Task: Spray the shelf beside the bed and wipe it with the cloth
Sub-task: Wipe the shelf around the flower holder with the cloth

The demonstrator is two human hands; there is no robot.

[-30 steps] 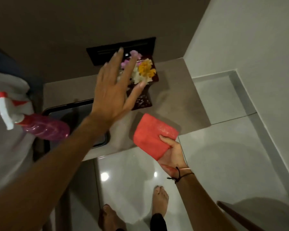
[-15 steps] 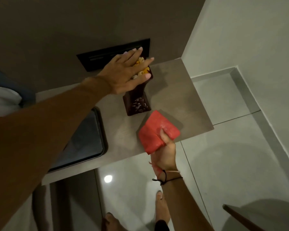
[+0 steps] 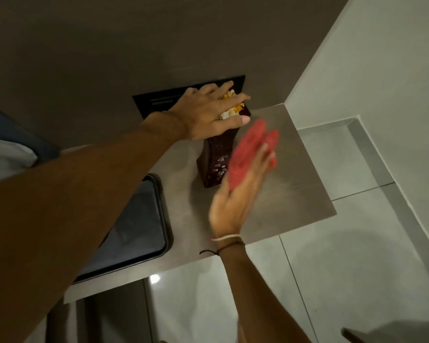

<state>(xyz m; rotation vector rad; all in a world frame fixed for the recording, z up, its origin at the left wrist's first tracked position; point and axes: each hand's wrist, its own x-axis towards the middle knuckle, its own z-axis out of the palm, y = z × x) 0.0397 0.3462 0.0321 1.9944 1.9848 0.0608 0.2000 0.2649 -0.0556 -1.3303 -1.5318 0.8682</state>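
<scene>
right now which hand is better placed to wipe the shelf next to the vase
Right. The right hand already has the red cloth over the shelf, while the left hand rests on the vase flowers.

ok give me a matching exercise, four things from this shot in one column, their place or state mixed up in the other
Things:
1. red cloth
2. vase
3. dark tray
4. left hand

Places or states:
A. lying flat at the shelf's left end
B. resting on the flowers
C. blurred, under the right hand
D. standing upright by the wall

Pairs: 1-C, 2-D, 3-A, 4-B
</scene>
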